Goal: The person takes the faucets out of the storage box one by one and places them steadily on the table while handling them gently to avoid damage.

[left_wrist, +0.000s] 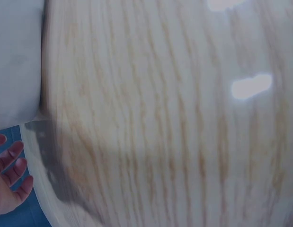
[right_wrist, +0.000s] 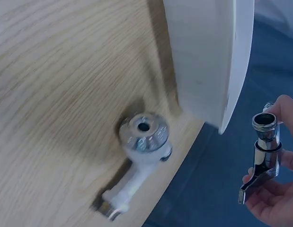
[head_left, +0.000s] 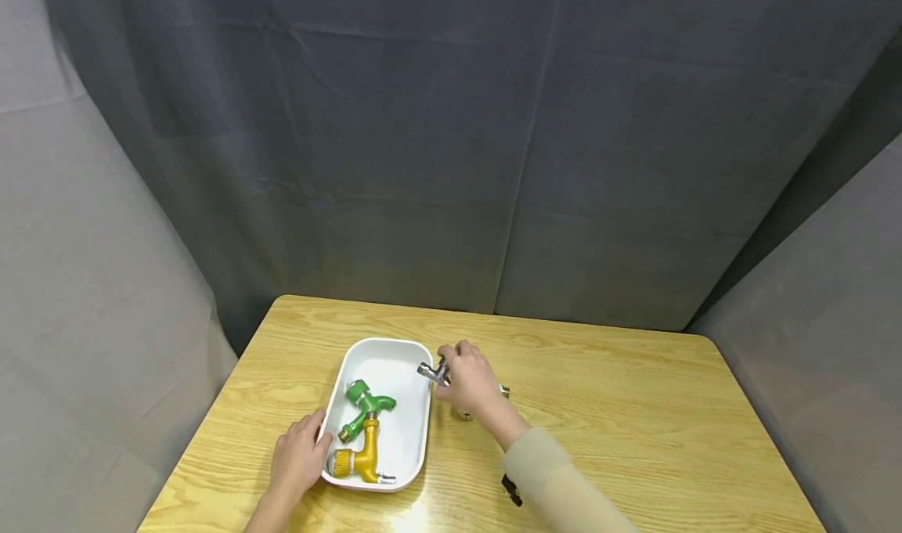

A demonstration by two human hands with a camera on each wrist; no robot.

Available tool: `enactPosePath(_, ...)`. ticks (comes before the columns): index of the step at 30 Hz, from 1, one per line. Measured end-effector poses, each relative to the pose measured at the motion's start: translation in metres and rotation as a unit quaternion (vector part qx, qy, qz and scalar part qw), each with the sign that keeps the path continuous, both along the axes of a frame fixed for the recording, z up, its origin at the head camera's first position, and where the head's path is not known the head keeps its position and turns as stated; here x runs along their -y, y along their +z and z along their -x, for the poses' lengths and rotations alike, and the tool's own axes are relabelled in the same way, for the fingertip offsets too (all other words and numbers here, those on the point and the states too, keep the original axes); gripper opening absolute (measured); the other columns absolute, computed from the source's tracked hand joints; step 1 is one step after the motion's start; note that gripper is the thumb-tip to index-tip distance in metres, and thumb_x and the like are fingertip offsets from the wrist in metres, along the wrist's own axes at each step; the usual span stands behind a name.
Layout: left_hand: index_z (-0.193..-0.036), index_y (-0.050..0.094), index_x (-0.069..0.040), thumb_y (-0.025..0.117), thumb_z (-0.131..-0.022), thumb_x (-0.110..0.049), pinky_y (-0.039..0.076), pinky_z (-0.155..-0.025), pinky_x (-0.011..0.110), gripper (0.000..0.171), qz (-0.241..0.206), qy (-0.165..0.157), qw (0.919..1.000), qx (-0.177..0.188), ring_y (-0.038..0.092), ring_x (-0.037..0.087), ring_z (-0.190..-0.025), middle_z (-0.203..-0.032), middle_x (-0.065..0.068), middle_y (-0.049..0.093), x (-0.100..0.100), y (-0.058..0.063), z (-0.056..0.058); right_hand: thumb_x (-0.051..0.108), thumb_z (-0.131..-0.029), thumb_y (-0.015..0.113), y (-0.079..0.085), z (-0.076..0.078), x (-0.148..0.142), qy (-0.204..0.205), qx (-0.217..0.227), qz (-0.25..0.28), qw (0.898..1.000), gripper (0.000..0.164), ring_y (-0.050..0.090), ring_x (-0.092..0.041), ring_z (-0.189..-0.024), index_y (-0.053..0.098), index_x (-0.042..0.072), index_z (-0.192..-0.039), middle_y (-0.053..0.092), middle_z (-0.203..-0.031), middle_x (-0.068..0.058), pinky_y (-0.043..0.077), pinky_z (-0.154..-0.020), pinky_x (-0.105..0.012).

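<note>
My right hand (head_left: 470,378) grips a chrome tap (right_wrist: 267,142) just over the right rim of a white tray (head_left: 378,347); its outlet end points left over the tray. Inside the tray a green tap (head_left: 366,405) lies above a yellow tap (head_left: 368,448), the two overlapping in the head view. The left hand (head_left: 298,451) rests at the tray's left side, thumb and index finger at the rim; in the left wrist view its fingers (left_wrist: 16,172) are loosely bent. A white tap with a chrome handle (right_wrist: 145,146) lies on the table, mostly hidden under my right hand in the head view.
The wooden table (head_left: 634,408) extends far to the right of the tray. A dark cloth (head_left: 395,165) hangs behind it, and grey cloths (head_left: 92,298) hang at both sides. A small black piece (head_left: 511,490) shows beside the right sleeve (head_left: 557,478).
</note>
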State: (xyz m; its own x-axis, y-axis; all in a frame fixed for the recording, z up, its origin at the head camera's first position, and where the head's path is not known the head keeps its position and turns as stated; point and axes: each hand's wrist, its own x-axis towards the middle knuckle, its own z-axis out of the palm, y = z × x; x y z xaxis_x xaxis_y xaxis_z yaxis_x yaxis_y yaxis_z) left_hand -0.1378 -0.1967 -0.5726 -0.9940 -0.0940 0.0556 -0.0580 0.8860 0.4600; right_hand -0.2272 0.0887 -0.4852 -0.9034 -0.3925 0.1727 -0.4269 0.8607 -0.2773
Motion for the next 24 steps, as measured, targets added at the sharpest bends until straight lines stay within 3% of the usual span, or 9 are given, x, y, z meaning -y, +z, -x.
enactPosePath(10,-0.128,0.049,-0.003,0.048,-0.088,-0.021,0.039,-0.087,0.055,0.044,0.002,-0.001,1.0,0.005,0.053,0.039,-0.107,-0.117,0.018,0.058,0.002,0.002,-0.001,0.026,-0.061,0.075,-0.013,0.008,-0.038,-0.077,-0.014,0.043,0.996,0.056,0.054,-0.028,-0.087,0.059,0.01,-0.111,0.056,-0.1,-0.016,0.049,-0.072,-0.04)
enactPosePath(16,-0.127,0.05,-0.003,0.049,-0.087,-0.02,0.04,-0.086,0.055,0.044,-0.001,0.0,1.0,-0.006,0.054,0.038,-0.105,-0.115,0.017,0.059,0.002,0.001,-0.003,0.027,-0.061,0.081,-0.022,0.01,-0.065,-0.112,-0.004,0.077,0.991,0.057,0.053,-0.029,-0.086,0.059,0.006,-0.11,0.055,-0.099,-0.018,0.048,-0.071,-0.042)
enactPosePath(24,-0.128,0.05,-0.004,0.049,-0.088,-0.022,0.04,-0.085,0.054,0.044,-0.003,0.002,1.0,-0.008,0.054,0.037,-0.105,-0.116,0.017,0.059,0.002,0.0,-0.003,0.025,-0.066,0.077,-0.04,0.01,-0.097,-0.171,0.039,0.09,0.98,0.055,0.053,-0.031,-0.089,0.057,0.004,-0.113,0.054,-0.102,-0.02,0.048,-0.073,-0.043)
